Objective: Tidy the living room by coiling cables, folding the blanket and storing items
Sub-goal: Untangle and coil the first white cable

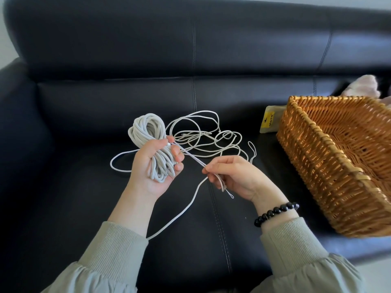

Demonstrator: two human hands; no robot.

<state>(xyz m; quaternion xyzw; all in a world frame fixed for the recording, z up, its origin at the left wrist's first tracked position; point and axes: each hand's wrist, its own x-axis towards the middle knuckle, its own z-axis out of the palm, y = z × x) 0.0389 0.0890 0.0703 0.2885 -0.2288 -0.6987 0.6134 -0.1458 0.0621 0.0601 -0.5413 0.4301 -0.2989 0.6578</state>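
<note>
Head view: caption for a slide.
Left hand holds coiled cable, right hand pinches thin white cord, above a sofa.

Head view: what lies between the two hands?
A straight stretch of white cable, running from the coil in the left hand to the right hand, above the sofa; head view.

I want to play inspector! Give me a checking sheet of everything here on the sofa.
Surface: dark leather sofa, stitched seams.
Job's things: coiled bundle of white cable; wicker basket on the seat, right.
Clutter: yellow packet beside basket; pinkish soft thing behind it, partly hidden.
Hands: left hand grips the bundle; right hand pinches the loose cable.
Cables: loose cable lies in tangled loops on the seat.
Surroundings: pale wall behind sofa.
</note>
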